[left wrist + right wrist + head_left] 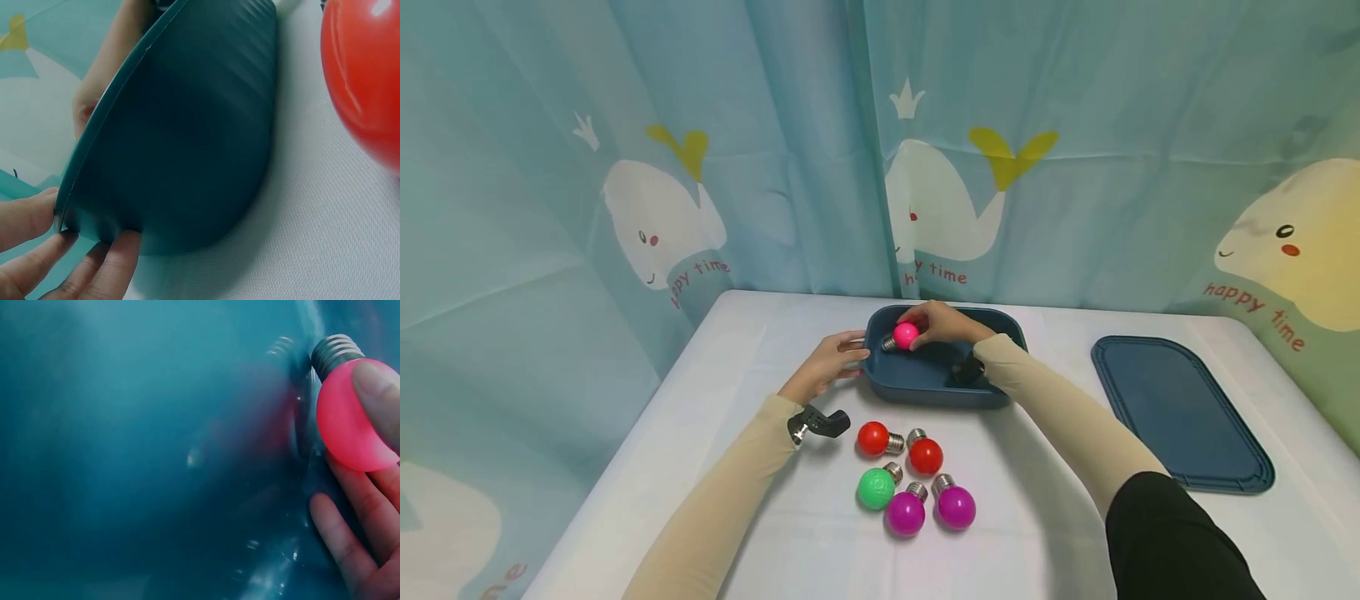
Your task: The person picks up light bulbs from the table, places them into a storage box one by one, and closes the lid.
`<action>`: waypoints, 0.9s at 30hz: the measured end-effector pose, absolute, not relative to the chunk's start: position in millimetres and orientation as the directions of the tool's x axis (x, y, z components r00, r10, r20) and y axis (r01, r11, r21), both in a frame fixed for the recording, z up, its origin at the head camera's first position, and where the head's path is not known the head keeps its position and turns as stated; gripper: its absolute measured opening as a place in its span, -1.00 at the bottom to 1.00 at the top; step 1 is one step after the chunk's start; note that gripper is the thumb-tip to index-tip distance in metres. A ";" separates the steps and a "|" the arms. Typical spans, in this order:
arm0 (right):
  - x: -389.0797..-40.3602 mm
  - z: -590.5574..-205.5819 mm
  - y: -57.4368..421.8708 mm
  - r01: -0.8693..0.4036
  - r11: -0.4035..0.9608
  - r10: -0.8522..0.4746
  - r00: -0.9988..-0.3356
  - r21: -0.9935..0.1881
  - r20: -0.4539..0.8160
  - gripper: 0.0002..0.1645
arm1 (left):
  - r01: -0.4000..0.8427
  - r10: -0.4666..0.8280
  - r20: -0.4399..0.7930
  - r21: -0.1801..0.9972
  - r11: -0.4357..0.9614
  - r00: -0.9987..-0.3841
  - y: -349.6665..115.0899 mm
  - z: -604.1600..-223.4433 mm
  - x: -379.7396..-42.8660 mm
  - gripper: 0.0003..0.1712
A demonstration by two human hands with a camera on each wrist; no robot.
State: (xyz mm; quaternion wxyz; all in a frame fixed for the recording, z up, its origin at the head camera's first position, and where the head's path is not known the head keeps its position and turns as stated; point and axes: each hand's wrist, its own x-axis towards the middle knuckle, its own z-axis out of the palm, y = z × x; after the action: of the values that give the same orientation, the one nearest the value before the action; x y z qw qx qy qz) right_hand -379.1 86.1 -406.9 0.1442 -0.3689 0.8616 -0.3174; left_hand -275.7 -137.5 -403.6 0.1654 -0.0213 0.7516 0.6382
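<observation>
I see the left hand (831, 360) resting extended fingers against the blue tub's (928, 397) end, seemingly to steady it, while inside the right hand (946, 322) pinches a pink bulb (906, 336) by its globe, leaving its screw base (337, 353) free, a flat blue tray (1180, 412) lying apart.

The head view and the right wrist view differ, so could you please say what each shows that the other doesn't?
Only the head view shows the left hand, two red bulbs, a green bulb, two purple bulbs, the tray and the curtain. Only the right wrist view shows a blurred pink reflection in the box. Both show the box and the right hand holding the pink bulb.
</observation>
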 end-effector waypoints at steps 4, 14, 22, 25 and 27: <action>-378.7 -410.6 84.8 -0.517 0.512 -0.723 -0.691 -0.686 -0.019 -0.45 | -0.241 0.181 -0.276 0.951 0.193 -0.944 -137.4 -403.7 -275.0 -0.41; -379.5 -412.5 79.4 -0.542 0.535 -0.722 -0.691 -0.648 -0.018 -0.43 | -0.242 0.181 -0.278 0.950 0.198 -0.943 -137.3 -403.2 -275.1 -0.42; -377.6 -412.2 77.7 -0.537 0.551 -0.713 -0.701 -0.639 -0.025 -0.36 | -0.218 0.205 -0.256 0.957 0.190 -0.945 -139.2 -405.0 -274.9 -0.42; -376.9 -411.6 79.1 -0.531 0.551 -0.714 -0.699 -0.644 -0.036 -0.32 | -0.218 0.212 -0.254 0.959 0.181 -0.944 -138.9 -405.1 -275.1 -0.41; -377.1 -411.2 80.5 -0.521 0.552 -0.714 -0.698 -0.651 -0.046 -0.30 | -0.221 0.210 -0.258 0.958 0.182 -0.943 -138.8 -404.8 -274.9 -0.41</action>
State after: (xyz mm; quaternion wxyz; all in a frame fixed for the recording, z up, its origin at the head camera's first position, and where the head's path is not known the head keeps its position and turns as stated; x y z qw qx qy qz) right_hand -377.1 80.5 -411.2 0.1548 -0.3562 0.8671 -0.3118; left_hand -274.9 -138.8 -404.8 0.1684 -0.0039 0.7500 0.6396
